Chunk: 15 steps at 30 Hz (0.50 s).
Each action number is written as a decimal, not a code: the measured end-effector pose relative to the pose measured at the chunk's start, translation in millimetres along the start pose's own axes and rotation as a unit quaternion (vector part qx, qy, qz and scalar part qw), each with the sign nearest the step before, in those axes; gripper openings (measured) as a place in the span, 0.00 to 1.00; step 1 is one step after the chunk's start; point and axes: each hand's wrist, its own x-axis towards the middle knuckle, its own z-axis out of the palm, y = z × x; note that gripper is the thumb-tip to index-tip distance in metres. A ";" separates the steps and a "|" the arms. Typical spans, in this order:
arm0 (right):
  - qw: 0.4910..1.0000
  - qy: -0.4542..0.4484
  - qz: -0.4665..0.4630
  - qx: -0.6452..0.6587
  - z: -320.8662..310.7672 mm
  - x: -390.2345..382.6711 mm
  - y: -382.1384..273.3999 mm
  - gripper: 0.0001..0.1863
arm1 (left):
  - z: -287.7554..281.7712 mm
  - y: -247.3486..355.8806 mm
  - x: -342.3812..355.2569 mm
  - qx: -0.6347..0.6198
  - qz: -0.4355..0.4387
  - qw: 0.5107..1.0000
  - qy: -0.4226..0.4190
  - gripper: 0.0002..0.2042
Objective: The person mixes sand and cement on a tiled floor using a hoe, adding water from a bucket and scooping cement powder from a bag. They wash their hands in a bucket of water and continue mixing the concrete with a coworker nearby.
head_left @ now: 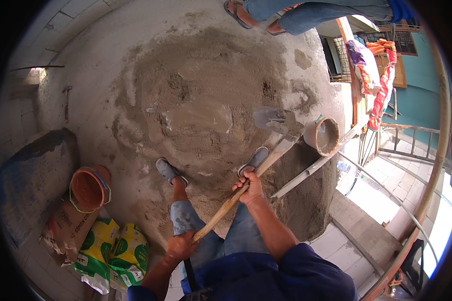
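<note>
A long-handled shovel (225, 208) slants across my body, its wooden shaft in both fists. My left hand (181, 245) wraps the lower end of the shaft beside my left thigh. Farther up, my right hand (249, 186) is closed round the shaft near my right shoe. The shovel's metal blade (276, 120), smeared with grey mix, is over the right side of a broad grey-brown mound of sand and mortar (201, 140). A wet, smooth patch (198, 118) lies in the mound's middle. My feet stand at the mound's near edge.
An orange bucket (88, 189), yellow-green sacks (128, 256) and a brown paper sack (68, 226) stand at left. A hammer (67, 104) lies far left. Right of the blade are another bucket (327, 136), a pole (306, 173) and a railing (412, 140). Another person's feet (241, 14) are at the top.
</note>
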 end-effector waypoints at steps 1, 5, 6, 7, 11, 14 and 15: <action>1.000 0.030 -0.001 0.001 -15.9 2.7 -12.8 0.13 | 1.6 15.5 6.6 0.014 -0.005 0.999 -0.030 0.14; 0.993 0.117 -0.011 -0.011 -63.6 35.8 -71.9 0.13 | 26.5 70.7 51.5 -0.021 -0.008 0.998 -0.064 0.16; 0.993 0.121 -0.012 -0.011 -69.1 44.7 -89.8 0.12 | 36.2 86.1 64.9 -0.026 -0.010 0.998 -0.061 0.16; 0.992 0.125 -0.011 -0.012 -73.6 55.2 -109.2 0.12 | 45.1 101.7 77.9 -0.033 -0.014 0.998 -0.057 0.16; 0.996 0.076 -0.046 -0.017 -58.4 96.7 -194.1 0.11 | 68.1 161.5 150.0 0.031 -0.008 0.999 0.023 0.16; 0.995 0.019 -0.097 -0.026 -19.3 134.3 -255.4 0.09 | 72.4 185.7 221.5 0.072 0.035 0.989 0.122 0.17; 0.992 -0.001 -0.119 -0.044 0.1 141.3 -273.6 0.09 | 65.4 196.8 247.3 0.092 0.038 0.985 0.141 0.17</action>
